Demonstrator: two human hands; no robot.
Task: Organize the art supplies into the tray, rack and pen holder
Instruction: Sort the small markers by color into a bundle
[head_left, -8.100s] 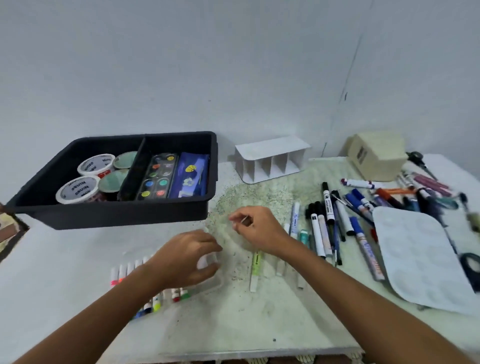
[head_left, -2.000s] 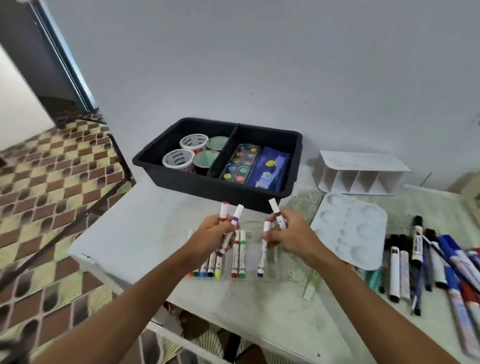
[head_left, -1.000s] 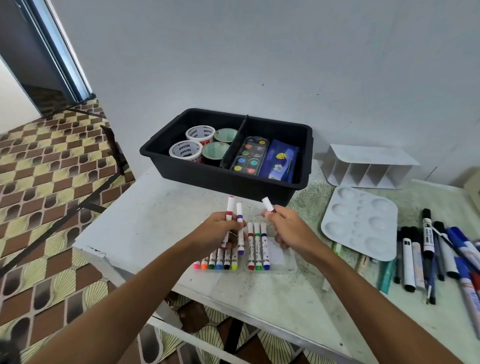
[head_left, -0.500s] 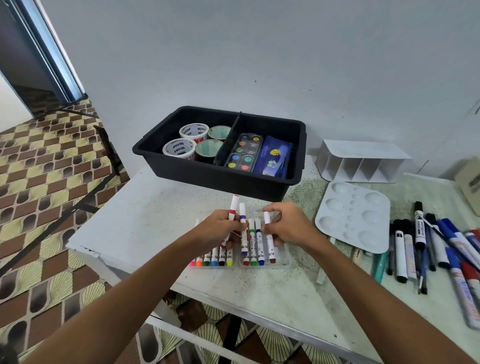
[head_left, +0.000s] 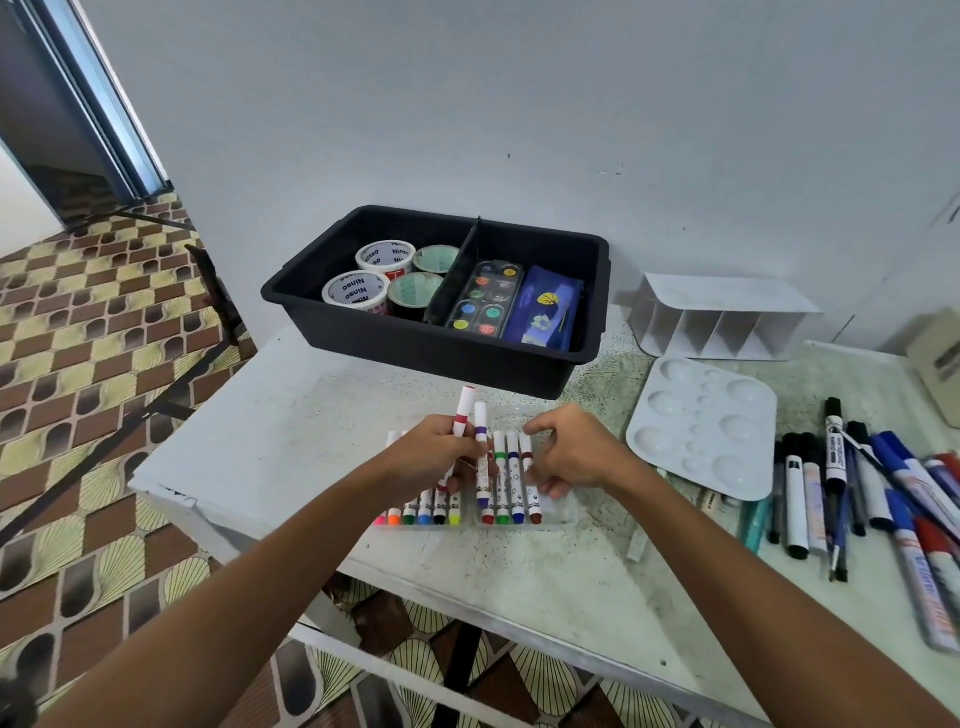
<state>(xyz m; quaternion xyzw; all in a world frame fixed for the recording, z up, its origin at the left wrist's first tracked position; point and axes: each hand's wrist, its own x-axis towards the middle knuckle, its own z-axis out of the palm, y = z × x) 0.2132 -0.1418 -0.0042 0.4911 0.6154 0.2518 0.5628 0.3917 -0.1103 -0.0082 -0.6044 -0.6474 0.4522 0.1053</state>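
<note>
Left hand (head_left: 434, 452) has its fingers curled tight around two felt pens – a red-banded pen (head_left: 460, 423) sticking up toward 12 o'clock and a purple-banded pen (head_left: 482, 457) right beside it. Right hand (head_left: 574, 449) at 3 o'clock of that, fingers bent and pinching the brown-banded pen (head_left: 529, 475) down into the clear pen case (head_left: 558, 512), next to the green and blue ones already lying there. Another row of pens (head_left: 423, 512) sits in the case's left half. At 12 o'clock is the black tray (head_left: 436, 345) (tape rolls (head_left: 371, 273), a paint palette set (head_left: 483, 299) inside). White rack (head_left: 722, 319) at 2 o'clock – white mixing palette (head_left: 701, 431) below it. Loose markers (head_left: 852, 488) piled at 3 o'clock on the table (head_left: 291, 441).
</note>
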